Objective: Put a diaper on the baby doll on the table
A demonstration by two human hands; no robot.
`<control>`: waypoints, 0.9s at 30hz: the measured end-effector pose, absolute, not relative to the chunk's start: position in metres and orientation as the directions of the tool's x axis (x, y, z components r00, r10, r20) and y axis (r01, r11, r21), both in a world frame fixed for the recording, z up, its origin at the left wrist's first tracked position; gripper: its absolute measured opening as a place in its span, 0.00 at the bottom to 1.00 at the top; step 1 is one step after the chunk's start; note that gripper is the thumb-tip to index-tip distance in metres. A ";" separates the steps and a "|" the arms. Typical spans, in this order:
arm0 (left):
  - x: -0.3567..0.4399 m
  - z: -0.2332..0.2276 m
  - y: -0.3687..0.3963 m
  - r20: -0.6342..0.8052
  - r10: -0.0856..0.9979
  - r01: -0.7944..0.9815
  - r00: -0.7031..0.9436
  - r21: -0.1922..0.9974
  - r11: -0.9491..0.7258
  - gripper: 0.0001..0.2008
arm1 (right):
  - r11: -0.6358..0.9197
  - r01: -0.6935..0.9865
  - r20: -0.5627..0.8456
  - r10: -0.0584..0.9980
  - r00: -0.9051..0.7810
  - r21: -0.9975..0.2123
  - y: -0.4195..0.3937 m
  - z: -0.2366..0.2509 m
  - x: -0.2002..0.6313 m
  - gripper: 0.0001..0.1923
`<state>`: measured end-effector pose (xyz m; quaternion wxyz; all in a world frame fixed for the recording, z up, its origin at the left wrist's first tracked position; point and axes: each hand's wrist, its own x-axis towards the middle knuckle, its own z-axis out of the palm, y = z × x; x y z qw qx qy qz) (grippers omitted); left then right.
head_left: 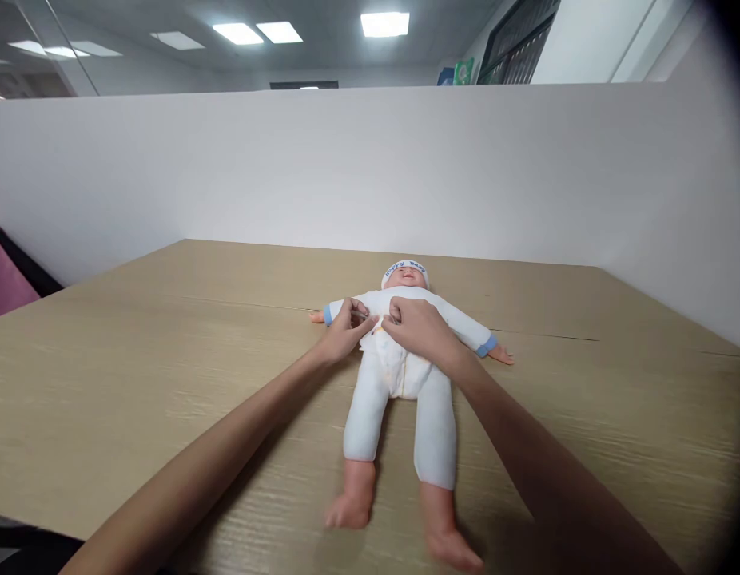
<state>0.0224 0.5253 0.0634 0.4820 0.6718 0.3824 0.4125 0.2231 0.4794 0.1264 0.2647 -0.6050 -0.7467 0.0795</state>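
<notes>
A baby doll [435,427] lies on its back with its feet toward me, dressed in white with blue cuffs and a lettered headband. Around its hips is a white diaper [399,369] with a thin yellowish line down the front. My left hand [344,329] is closed in a pinch at the diaper's upper edge, on the left side of the doll's belly. Close beside it, my right hand [419,326] is curled with thumb and fingers together on the same upper edge. Its knuckles hide part of the waist, so the exact bit of diaper gripped is unclear.
The doll rests on a wood-grain table [136,359] with thin seams across it. A white partition [286,168] rises behind the table and along its right side. Something pink and black [10,275] stands beyond the left edge.
</notes>
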 end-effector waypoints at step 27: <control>0.032 0.082 0.464 0.485 0.666 0.531 0.567 0.402 -0.746 0.25 | 0.582 0.636 0.616 0.760 -0.205 -0.506 0.408 0.060 0.287 0.29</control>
